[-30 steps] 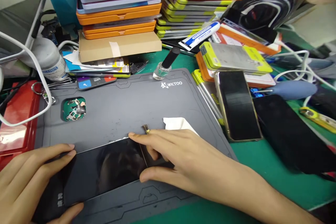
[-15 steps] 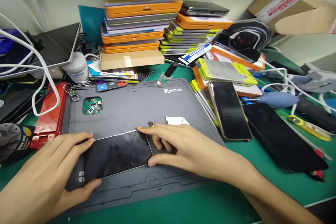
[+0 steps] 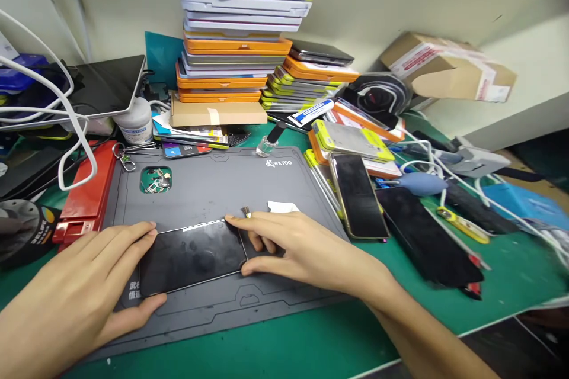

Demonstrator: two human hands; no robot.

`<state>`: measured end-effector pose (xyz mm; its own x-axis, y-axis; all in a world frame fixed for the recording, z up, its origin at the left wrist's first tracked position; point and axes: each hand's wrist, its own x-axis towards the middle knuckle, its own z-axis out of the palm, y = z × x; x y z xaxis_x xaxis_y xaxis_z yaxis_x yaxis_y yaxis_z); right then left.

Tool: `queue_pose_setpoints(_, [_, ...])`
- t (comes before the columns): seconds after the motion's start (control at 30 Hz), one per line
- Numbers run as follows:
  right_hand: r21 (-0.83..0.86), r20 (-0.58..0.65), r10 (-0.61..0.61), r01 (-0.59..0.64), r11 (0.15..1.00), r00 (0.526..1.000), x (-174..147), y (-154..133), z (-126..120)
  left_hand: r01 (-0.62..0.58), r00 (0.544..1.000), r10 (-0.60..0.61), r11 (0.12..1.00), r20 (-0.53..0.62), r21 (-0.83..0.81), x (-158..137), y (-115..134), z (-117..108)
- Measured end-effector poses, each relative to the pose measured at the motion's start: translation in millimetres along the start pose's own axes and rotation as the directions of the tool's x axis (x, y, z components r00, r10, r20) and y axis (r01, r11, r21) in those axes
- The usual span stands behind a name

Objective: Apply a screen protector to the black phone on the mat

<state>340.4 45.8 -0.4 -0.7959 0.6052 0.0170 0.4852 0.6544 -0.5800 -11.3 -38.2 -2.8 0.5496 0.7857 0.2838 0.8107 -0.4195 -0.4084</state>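
A dark smartphone lies screen up on the grey work mat, slightly slanted. My left hand grips its left end, fingers on the far edge and thumb at the near edge. At the other end my right hand holds the right corners between index finger and thumb, its other fingers curled. Just behind my right hand, a small brush tip and a white piece of paper or cloth show in part. Small metal parts sit in the mat's square recess.
Behind the mat rise stacked flat boxes beside a glass bottle. Two more phones, one gold-edged and one black, lie to the right near a blue air blower. A red case and white cables are at left.
The camera view has tilted up and turned to the right, so the scene appears shifted. Both hands stay on the smartphone with nearly the same grip.
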Motion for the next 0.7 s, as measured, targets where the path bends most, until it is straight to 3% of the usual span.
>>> queue_pose_setpoints(0.17, [-0.083, -0.052, -0.095, 0.090, 0.992, 0.994, -2.2, 2.7, 2.7, -0.047, 0.998, 0.047, 0.999, -0.029, 0.009, 4.7, 2.5, -2.9])
queue_pose_setpoints(0.23, [-0.096, -0.058, -0.107, 0.101, 0.990, 0.993, -2.7, 2.7, 2.7, 0.002, 1.000, -0.004, 0.988, -0.011, -0.153, 2.3, 6.8, -1.9])
queue_pose_setpoints(0.33, [-0.075, -0.049, -0.091, 0.088, 0.993, 0.995, -3.1, 3.2, 2.3, 0.118, 0.993, -0.101, 0.890, 0.062, -0.441, -3.0, 16.9, 0.5])
queue_pose_setpoints(0.43, [0.014, -0.036, -0.053, 0.054, 0.998, 0.998, -1.5, 3.3, 1.5, 0.150, 0.988, -0.107, 0.843, 0.111, -0.516, -4.7, 25.4, 1.1])
queue_pose_setpoints(0.57, [0.099, -0.137, -0.006, 0.020, 0.995, 0.991, 3.9, 4.0, 2.3, 0.087, 0.996, -0.063, 0.886, 0.068, -0.456, 1.1, 24.4, -2.5])
queue_pose_setpoints(0.7, [0.088, -0.390, 0.021, 0.014, 0.996, 0.920, 6.2, 10.4, 4.5, -0.050, 0.996, 0.038, 0.985, -0.075, -0.163, 7.6, 11.6, -9.3])
